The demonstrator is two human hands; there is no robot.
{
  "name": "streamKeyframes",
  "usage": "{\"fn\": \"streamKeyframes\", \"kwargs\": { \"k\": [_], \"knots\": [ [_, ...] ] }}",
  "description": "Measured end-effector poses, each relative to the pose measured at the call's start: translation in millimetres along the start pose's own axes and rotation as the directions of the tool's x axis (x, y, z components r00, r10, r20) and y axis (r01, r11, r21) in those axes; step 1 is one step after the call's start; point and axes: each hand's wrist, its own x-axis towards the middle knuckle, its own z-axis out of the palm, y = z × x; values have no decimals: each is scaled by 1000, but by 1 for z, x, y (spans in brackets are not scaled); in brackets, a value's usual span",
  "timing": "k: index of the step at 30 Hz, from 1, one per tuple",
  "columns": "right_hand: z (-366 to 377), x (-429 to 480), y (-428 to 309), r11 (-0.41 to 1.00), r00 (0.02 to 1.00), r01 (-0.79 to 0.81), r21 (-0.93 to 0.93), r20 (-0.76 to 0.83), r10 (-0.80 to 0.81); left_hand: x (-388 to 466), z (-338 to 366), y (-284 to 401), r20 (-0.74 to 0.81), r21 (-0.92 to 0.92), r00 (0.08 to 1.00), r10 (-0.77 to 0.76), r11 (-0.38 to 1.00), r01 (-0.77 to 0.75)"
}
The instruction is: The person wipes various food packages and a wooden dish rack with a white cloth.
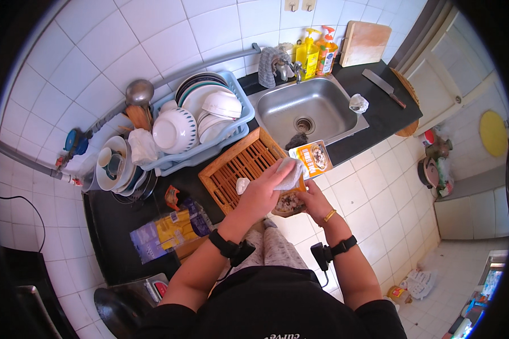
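Observation:
My left hand [261, 193] is closed on a folded pale grey cloth [289, 174]. The cloth lies against a printed food packet [290, 202] with a food picture on its front, which my right hand [316, 200] grips by its side. Just beyond my hands, a second orange and white packet [316, 159] rests at the front edge of the sink [358, 131]. Beneath and to the left of my left hand is a slatted bamboo tray [237, 163], with a small crumpled white piece [242, 185] on it.
A blue dish rack [241, 123] full of bowls and plates stands behind the tray. Right of the sink lie a cleaver [381, 84] and crumpled white wrap [358, 103]; a cutting board [364, 44] leans on the wall. Plastic packaging [174, 229] lies on the left counter.

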Motion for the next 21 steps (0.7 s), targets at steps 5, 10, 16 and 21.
{"fn": "streamKeyframes", "kwargs": {
  "k": [5,10,16,21],
  "knots": [
    [23,-14,-25,926,978,106,361,130,-163,-2,20,-15,149,317,978,145,930,-186],
    [18,-20,-39,821,953,116,558,171,-251,1,14,-6,169,363,973,158,908,-211],
    [16,-2,-48,777,929,311,548,-3,-370,-7,6,-12,176,400,942,286,854,-334],
    [6,5,-54,850,926,378,366,-159,-343,-22,-11,-24,268,426,952,146,868,-253]
  ]
}}
